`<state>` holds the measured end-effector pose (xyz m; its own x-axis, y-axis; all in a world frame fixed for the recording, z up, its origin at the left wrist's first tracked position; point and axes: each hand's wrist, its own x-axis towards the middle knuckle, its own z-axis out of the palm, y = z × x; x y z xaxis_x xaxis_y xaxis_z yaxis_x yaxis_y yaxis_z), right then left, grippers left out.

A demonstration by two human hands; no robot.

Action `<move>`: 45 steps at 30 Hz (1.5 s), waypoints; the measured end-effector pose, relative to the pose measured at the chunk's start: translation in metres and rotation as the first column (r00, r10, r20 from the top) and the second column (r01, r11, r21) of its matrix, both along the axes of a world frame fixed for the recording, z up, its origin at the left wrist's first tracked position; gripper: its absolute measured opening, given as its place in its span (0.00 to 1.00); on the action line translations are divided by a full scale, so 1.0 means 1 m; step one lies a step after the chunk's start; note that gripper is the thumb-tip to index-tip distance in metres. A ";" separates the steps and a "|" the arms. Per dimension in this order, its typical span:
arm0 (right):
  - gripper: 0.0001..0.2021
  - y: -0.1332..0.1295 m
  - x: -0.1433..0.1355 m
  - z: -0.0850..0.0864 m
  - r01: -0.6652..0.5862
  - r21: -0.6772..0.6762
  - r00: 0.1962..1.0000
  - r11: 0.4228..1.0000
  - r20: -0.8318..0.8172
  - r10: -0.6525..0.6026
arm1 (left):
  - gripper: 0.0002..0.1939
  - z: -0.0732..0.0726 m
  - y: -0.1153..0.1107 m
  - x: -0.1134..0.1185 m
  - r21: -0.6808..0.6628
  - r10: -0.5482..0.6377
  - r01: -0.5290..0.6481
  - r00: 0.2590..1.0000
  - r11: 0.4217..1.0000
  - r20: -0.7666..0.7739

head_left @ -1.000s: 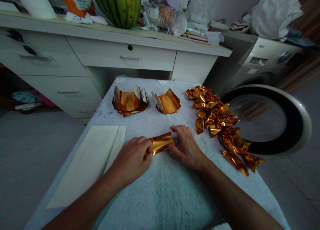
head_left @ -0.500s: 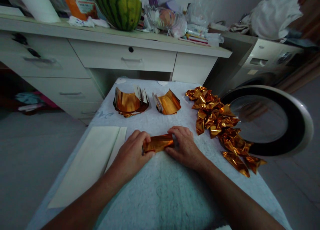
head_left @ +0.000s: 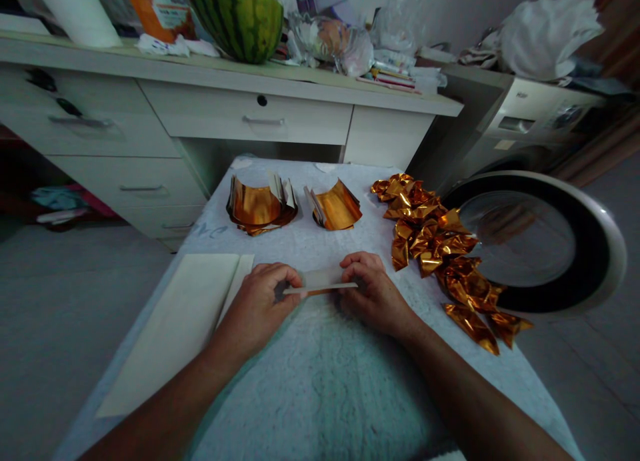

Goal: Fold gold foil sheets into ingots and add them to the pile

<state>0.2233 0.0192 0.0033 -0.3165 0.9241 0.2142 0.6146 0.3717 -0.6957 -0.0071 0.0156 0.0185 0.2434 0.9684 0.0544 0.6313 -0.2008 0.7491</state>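
Between my two hands is a sheet of gold foil paper (head_left: 323, 278), its pale backing facing up and a thin fold along its near edge. My left hand (head_left: 267, 294) pinches its left end between thumb and fingers. At the right end, my right hand (head_left: 367, 287) grips it the same way, some fingertips hidden. Beyond the hands stand a larger curled stack of gold foil sheets (head_left: 257, 204) and a smaller curled stack (head_left: 340, 207). Several folded gold foil pieces (head_left: 425, 231) lie in a heap to the right.
A cloth-covered table (head_left: 320, 381) carries everything. A folded pale sheet (head_left: 175, 321) lies along its left side. The open washing machine door (head_left: 595, 247) reaches close to the right edge. Behind is a drawer counter (head_left: 310, 91) with a watermelon (head_left: 240, 21) on it.
The foil sheet has turned from its gold face showing to its pale backing showing, with a narrow fold along the near edge. Both hands stay at its ends.
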 end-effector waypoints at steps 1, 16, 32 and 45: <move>0.03 0.000 0.000 0.001 -0.008 0.001 0.999 1.000 -0.038 0.008 | 0.05 0.000 0.000 0.000 -0.028 0.013 -0.011 0.998 1.000 0.057; 0.12 -0.003 -0.005 0.001 -0.120 -0.318 0.751 0.940 -0.648 -0.123 | 0.13 -0.001 -0.007 0.008 -0.207 0.197 -0.101 0.829 0.973 0.524; 0.13 0.001 -0.005 -0.007 0.073 -0.309 0.660 0.948 -0.698 -0.279 | 0.11 0.003 -0.026 0.014 0.324 0.056 -0.099 0.989 0.941 0.140; 0.07 -0.009 -0.014 -0.003 0.093 -0.138 0.805 0.986 -0.573 -0.156 | 0.30 -0.016 -0.036 0.030 0.035 -0.181 0.178 0.960 0.983 0.215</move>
<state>0.2093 0.0107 0.0003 -0.0432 0.9729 0.2271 0.1212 0.2307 -0.9654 0.0228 -0.0203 0.0026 0.3940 0.9084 0.1398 0.4064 -0.3087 0.8600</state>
